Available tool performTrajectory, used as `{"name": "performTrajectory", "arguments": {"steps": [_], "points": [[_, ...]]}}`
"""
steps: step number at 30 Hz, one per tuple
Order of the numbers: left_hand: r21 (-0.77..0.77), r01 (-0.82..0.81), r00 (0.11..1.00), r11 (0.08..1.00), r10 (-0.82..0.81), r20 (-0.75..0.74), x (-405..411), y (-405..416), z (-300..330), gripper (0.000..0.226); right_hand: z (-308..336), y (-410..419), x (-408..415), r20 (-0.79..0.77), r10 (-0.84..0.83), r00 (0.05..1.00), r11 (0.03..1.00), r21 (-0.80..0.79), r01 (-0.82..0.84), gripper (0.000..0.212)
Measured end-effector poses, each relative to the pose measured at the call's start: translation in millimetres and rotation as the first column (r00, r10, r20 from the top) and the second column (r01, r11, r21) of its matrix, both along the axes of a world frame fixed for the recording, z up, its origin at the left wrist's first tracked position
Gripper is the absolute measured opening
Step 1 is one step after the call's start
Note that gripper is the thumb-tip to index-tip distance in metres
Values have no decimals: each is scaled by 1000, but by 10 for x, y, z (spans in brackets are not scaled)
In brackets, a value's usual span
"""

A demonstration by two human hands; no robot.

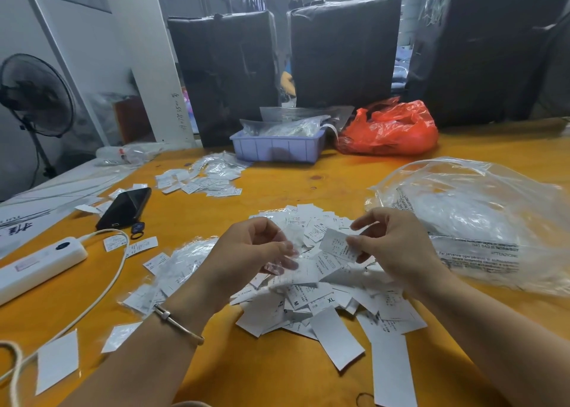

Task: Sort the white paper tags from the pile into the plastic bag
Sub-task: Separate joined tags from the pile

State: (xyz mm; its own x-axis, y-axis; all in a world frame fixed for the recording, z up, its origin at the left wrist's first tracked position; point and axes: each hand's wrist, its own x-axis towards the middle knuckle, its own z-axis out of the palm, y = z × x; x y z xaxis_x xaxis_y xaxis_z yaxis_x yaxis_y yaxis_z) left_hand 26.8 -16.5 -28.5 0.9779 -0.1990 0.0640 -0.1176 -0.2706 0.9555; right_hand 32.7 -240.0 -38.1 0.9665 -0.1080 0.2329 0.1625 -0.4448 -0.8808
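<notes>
A pile of white paper tags lies on the orange table in front of me. My left hand hovers over the pile's left side and holds a small clear plastic bag between thumb and fingers. My right hand pinches one white printed tag above the pile, close to the small bag. A large clear plastic bag lies to the right of the pile.
Small clear packets with tags lie left of the pile, and more tags lie further back. A black phone, a white power strip with cable, a lilac tray and a red bag stand around.
</notes>
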Motion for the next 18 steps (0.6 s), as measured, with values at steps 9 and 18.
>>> {"name": "performTrajectory", "arguments": {"steps": [9,18], "points": [[-5,122,990,993,-122,-76,-27,-26,-3,12,-38,7,33,220,-5,975,823,-553,129,12],[-202,181,978,963,-198,-68,-56,-30,28,17,35,69,-62,141,157,977,922,334,-196,20]]}}
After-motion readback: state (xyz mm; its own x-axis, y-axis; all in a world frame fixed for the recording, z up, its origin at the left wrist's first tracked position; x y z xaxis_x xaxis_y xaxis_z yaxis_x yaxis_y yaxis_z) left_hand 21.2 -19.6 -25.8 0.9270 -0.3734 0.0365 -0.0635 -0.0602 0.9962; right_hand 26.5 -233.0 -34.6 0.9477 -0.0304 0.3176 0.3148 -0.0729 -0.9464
